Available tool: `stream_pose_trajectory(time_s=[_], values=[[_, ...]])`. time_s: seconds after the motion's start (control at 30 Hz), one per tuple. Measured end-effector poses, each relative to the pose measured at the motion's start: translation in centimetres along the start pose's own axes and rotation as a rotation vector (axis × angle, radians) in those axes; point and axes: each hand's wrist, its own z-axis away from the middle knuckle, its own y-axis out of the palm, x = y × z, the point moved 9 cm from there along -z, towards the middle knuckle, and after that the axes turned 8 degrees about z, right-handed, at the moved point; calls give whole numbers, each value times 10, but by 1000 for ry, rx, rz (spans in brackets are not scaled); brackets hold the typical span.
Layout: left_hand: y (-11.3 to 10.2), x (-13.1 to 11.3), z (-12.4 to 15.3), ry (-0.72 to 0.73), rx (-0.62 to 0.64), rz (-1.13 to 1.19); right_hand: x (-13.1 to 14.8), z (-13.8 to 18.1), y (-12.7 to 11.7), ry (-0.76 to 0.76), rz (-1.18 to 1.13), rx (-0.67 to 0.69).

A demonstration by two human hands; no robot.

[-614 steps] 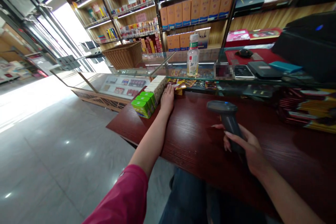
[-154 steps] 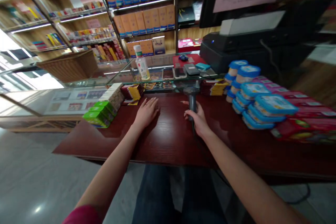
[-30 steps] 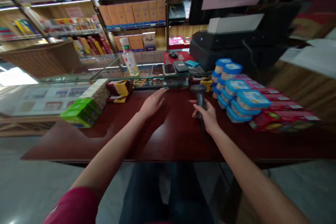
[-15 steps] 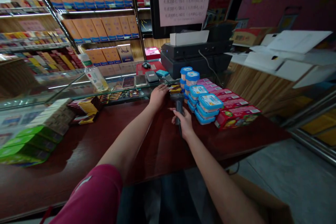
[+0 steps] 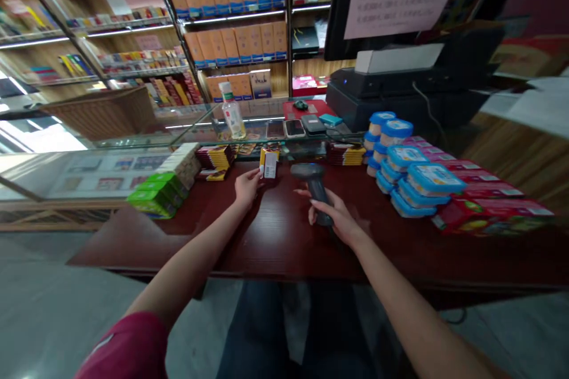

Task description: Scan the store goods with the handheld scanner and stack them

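Note:
My left hand [image 5: 247,185] pinches a small yellow and white pack [image 5: 269,163] and holds it upright above the dark red counter [image 5: 284,237]. My right hand [image 5: 334,218] is wrapped round the handle of a grey barcode scanner [image 5: 312,180], whose head points toward the pack from the right. A short gap lies between pack and scanner head. Stacks of dark and yellow packs [image 5: 216,157] lie just behind my left hand, under the glass shelf.
Green boxes [image 5: 156,194] and a pale stack [image 5: 183,161] sit at the counter's left. Blue-lidded tubs [image 5: 411,169] and red boxes [image 5: 484,204] fill the right. A bottle [image 5: 231,111], phones [image 5: 284,128] and a black register [image 5: 400,92] stand behind on the glass case.
My left hand has drawn back from the far packs with one small pack in its fingers. The scanner has been lifted and turned toward it. My view has swung back left.

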Motion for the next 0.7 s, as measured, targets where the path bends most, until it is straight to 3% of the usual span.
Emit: stream_pose_trajectory(time_s=[0.1, 0.2, 0.6, 0.7], values=[[-32, -1, -2, 3, -80, 46, -15, -17, 58, 25, -18, 84], [-43, -2, 0, 35, -115, 66, -26, -33, 88, 31, -36, 64], [-41, 3, 2, 96, -111, 58, -23, -32, 93, 31, 50, 84], [-44, -11, 5, 175, -143, -81, -22, -31, 91, 26, 34, 48]])
